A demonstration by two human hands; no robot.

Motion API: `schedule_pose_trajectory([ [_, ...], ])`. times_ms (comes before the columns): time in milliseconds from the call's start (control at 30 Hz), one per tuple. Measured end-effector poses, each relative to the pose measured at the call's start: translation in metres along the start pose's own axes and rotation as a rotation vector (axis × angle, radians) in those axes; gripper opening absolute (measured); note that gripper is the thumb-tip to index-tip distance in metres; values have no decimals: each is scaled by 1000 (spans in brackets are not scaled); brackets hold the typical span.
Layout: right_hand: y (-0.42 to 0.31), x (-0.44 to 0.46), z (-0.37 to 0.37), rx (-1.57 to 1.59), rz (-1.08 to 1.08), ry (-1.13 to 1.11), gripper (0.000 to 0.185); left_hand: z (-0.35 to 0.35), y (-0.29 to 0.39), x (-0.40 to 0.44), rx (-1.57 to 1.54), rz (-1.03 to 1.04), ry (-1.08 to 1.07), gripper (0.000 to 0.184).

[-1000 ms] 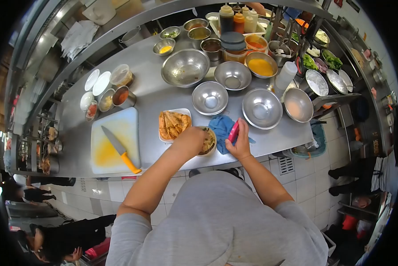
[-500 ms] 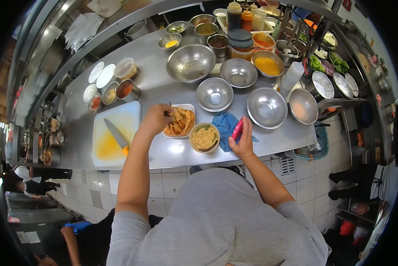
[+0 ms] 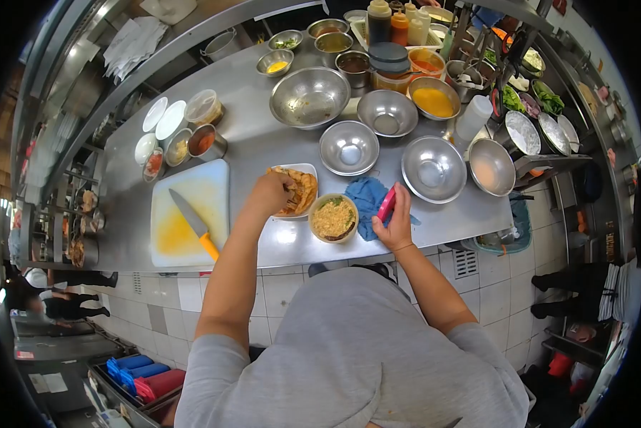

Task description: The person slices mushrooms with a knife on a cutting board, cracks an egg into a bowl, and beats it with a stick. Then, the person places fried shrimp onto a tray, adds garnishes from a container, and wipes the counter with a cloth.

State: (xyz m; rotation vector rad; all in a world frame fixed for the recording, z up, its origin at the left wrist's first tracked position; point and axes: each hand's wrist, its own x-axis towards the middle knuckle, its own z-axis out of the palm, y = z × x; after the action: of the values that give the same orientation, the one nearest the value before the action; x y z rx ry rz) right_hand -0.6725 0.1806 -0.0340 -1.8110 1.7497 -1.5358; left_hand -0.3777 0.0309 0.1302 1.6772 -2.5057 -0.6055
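Observation:
My left hand (image 3: 271, 195) is over the white dish (image 3: 305, 168) of golden fried pieces (image 3: 304, 190), its fingers bent together at the food. What they pinch is hidden. My right hand (image 3: 397, 223) grips a flat pink object (image 3: 387, 204), seen edge-on and too narrow to identify, above a crumpled blue cloth (image 3: 367, 194). Between my hands a round tub (image 3: 334, 239) stands on the steel counter, filled with a crumbly yellowish topping (image 3: 334, 217) with some green and a dark patch at the front.
On the left a knife (image 3: 187, 213) lies on a stained white cutting board (image 3: 165, 257), its orange handle over the front edge. Steel bowls (image 3: 349, 148) stand behind the tub. Squeeze bottles (image 3: 399, 28) and sauce containers (image 3: 425, 63) fill the back. A bin (image 3: 518, 228) stands below the right end.
My left hand has moved slightly right and lower into the fried pieces. My right hand keeps the pink object in nearly the same place. A person at lower left has left the view.

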Motion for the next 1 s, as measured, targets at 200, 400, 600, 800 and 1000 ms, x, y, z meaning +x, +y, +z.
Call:
schedule_pose_trajectory([
  [200,2,-2,1,-8,16,3,102,12,-3,37,-53,20,81,24],
  [400,0,-1,0,-7,10,9,103,7,14,50,126,121,-69,25],
  [600,2,-1,1,-13,3,14,103,20,-1,71,162,140,-67,27],
  [800,1,-1,1,-9,3,18,101,15,14,56,226,185,-208,27],
  [1000,0,0,1,-12,8,7,101,12,19,37,279,183,-286,27],
])
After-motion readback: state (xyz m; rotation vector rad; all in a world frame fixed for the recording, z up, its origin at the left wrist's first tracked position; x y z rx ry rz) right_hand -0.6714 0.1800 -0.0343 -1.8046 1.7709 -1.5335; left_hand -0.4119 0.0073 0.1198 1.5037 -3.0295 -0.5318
